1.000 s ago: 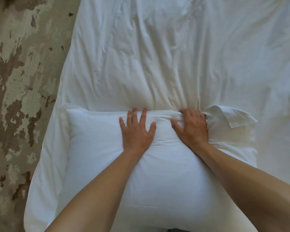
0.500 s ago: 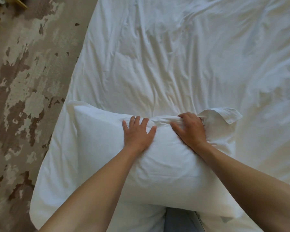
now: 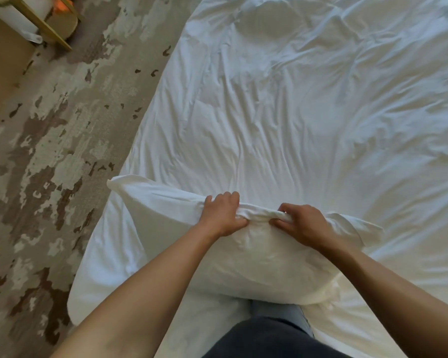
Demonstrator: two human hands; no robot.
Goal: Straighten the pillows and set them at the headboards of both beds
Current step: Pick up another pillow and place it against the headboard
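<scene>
A white pillow [image 3: 256, 262] is lifted off the near end of the bed [image 3: 282, 112], its top edge bunched between my hands. My left hand [image 3: 223, 215] grips that upper edge left of centre, fingers curled over it and thumb in front. My right hand [image 3: 304, 224] pinches the same edge just to the right, close beside the left hand. The pillowcase's loose open end [image 3: 357, 226] flaps out at the right. No headboard is in view.
The bed's white sheet is rumpled and fills the upper right. A mottled brown and beige carpet [image 3: 49, 164] lies to the left. A gold-framed stand with a white object [image 3: 36, 19] sits at the top left corner. My dark trousers [image 3: 269, 339] show at the bottom.
My hands went from pressing flat on the pillow to gripping its top edge. The pillow has risen off the bed and my view has pulled back, showing more bed and carpet.
</scene>
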